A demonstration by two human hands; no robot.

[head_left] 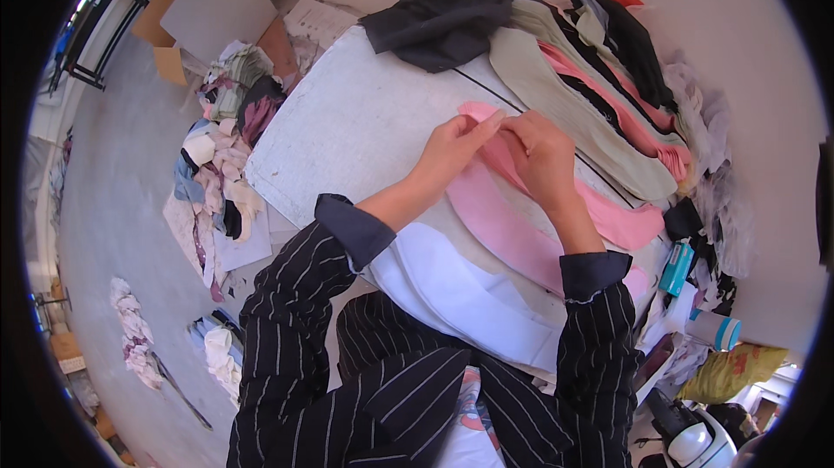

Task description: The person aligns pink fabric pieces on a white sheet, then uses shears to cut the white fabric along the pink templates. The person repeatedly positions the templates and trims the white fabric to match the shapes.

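"How far along?"

"Midway through handling, I'd judge: my left hand point(447, 151) and right hand point(547, 155) pinch the pink strip point(612, 218) near its far end, over the table point(339, 112)."

"And the rest?"

"The paler pink strip point(504, 229) and white pieces point(460, 287) lie nearer me, unheld. My grip partly hides that end; I can't tell what's finished."
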